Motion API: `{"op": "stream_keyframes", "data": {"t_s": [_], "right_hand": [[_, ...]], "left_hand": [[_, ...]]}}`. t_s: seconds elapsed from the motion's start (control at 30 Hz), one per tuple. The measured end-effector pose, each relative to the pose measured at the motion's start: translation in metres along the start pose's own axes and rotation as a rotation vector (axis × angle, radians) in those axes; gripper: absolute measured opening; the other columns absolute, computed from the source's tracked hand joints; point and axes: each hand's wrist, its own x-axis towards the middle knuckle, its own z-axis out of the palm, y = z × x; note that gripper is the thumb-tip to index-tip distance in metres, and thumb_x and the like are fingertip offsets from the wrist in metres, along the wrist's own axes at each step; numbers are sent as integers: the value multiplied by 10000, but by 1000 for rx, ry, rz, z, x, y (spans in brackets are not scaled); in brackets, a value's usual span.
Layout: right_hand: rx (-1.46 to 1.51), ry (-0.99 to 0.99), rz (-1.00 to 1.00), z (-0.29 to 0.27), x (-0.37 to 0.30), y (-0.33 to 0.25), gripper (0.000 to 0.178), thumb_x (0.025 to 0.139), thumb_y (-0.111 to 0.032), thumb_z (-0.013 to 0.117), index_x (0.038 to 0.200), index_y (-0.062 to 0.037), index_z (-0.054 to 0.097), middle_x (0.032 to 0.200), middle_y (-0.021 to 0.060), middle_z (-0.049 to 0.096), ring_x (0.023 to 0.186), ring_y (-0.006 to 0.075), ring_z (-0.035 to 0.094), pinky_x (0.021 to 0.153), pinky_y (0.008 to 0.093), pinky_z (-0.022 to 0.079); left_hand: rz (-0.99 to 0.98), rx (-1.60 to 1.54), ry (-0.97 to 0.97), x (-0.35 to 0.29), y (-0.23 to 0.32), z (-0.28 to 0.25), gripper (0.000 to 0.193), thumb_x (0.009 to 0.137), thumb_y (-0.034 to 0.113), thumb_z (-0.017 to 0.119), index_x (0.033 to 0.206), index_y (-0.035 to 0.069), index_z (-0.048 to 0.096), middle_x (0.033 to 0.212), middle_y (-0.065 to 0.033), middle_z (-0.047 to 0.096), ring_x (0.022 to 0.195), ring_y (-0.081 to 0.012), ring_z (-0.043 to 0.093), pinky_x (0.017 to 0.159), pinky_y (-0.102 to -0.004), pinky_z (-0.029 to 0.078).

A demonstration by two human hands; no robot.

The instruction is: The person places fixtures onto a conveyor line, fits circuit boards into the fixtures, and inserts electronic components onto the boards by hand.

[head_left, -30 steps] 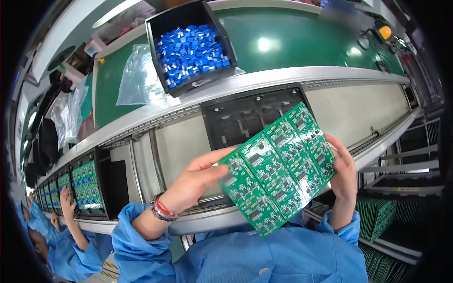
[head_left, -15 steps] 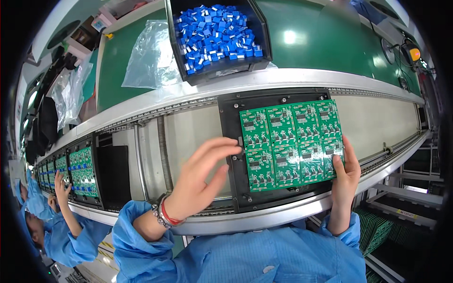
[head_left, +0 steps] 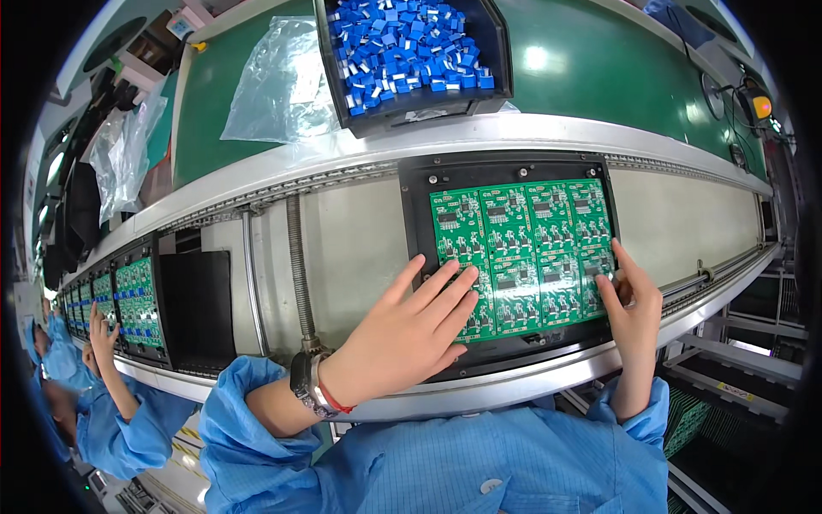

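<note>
On the circuit board (head_left: 539, 257), left hand (head_left: 407, 338) splayed, right hand (head_left: 635, 313) with grip unclear

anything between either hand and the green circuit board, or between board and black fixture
Nothing visible: the left hand overlaps the green circuit board and the right hand is at its right edge. The board lies on the black fixture; the board's underside is hidden.

The rectangular green circuit-board panel (head_left: 533, 257), component side up, comprises two rows of four sections. It lies on the black carrier (head_left: 416, 206), long sides running left to right.
</note>
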Motion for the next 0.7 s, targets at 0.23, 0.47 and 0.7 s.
{"op": "stream_keyframes", "data": {"t_s": [0.23,0.47,0.7], "right_hand": [[-298,158,-364,-12,12,-14,330,801,-9,684,1129,-41,672,962,107,644,883,242,615,792,325,473],[-466,-433,-663,26,10,-35,693,772,-247,736,1407,-186,466,1531,136,303,1410,396,258,1134,512,260],[-570,-438,-682,32,8,-28,739,840,-357,661,1483,-192,336,1568,153,198,1433,412,174,1152,540,182]], "left_hand": [[12,13,5,2,0,0,536,789,281,713,1229,10,570,1404,-131,472,1321,-282,427,1119,-512,280],[-7,23,-15,-5,3,-7,484,787,259,712,1193,21,598,1365,-129,508,1304,-297,443,1120,-508,286],[6,-8,215,2,-30,-30,323,763,74,710,1078,30,655,1211,-132,609,1180,-352,544,973,-451,460]]}}
